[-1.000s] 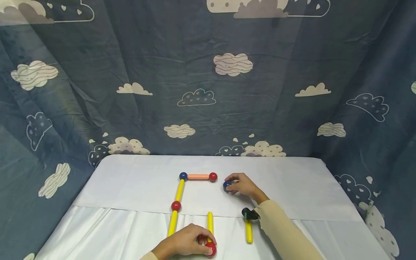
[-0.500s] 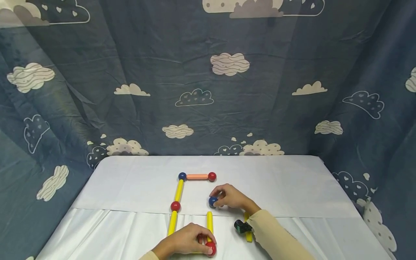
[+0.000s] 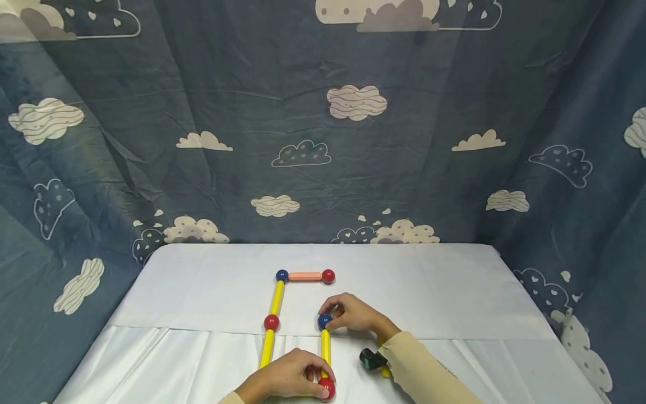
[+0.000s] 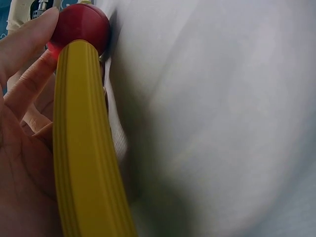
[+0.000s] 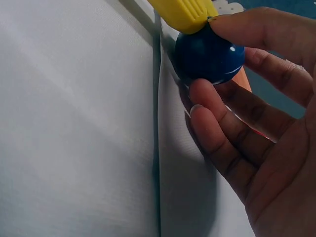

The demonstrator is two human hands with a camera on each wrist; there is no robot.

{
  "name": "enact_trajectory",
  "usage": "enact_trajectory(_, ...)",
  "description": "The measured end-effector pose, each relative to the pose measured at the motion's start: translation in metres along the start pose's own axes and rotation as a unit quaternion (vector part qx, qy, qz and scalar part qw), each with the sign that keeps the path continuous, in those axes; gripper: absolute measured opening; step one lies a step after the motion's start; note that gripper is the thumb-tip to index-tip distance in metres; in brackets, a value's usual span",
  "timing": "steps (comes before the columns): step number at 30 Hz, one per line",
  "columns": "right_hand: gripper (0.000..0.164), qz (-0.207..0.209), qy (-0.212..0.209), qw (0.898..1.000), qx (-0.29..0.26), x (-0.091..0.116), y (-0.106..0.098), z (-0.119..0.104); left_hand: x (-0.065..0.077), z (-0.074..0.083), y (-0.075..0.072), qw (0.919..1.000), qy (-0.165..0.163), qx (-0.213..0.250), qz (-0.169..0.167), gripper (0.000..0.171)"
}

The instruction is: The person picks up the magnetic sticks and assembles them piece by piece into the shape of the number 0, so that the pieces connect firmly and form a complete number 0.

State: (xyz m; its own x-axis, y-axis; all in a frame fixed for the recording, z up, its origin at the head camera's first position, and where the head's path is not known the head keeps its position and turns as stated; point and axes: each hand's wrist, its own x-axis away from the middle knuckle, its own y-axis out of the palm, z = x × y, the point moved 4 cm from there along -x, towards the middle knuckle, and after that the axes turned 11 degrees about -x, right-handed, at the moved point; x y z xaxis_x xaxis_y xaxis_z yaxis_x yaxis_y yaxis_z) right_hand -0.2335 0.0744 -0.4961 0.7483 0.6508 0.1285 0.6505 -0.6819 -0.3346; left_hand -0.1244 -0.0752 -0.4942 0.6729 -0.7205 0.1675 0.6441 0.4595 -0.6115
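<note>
My right hand [image 3: 353, 314] pinches a blue ball [image 5: 210, 54] between thumb and fingers. The ball touches the far end of a yellow rod [image 3: 325, 345]. At that rod's near end sits a red ball [image 3: 327, 388], which my left hand [image 3: 290, 373] grips with thumb and fingers. Another yellow rod [image 4: 86, 138] meets this red ball in the left wrist view, running beside the left palm. To the left, a second red ball [image 3: 271, 322] joins two yellow rods in a line. A blue ball [image 3: 282, 276] tops that line, with an orange rod [image 3: 305, 276] leading to a red ball [image 3: 328, 276].
A loose yellow rod [image 3: 386, 371] lies mostly hidden under the right sleeve [image 3: 419, 365] and a black wrist camera [image 3: 372, 359]. The white cloth [image 3: 429, 286] has a seam across it. A dark curtain with clouds [image 3: 404, 185] hangs behind the table.
My right hand has brought the blue ball left and nearer, from beyond the rod onto its far end. My left hand has kept its grip on the red ball in place.
</note>
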Motion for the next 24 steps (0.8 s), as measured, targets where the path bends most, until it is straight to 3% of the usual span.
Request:
enact_trajectory(7, 0.028, 0.007, 0.009, 1.000, -0.004, 0.006, -0.002, 0.003, -0.001, 0.001, 0.003, 1.0000, -0.004, 0.004, -0.006, 0.015)
enact_trajectory(13, 0.029, 0.023, 0.028, 0.999, 0.007, 0.025, -0.018, -0.001, 0.000, 0.001, 0.004, 0.9998, -0.015, 0.008, -0.011, 0.015)
enact_trajectory(24, 0.026, 0.107, 0.076, 0.991, 0.030, 0.073, -0.053, 0.007, -0.001, 0.000, 0.002, 0.9997, -0.022, 0.006, -0.006, 0.015)
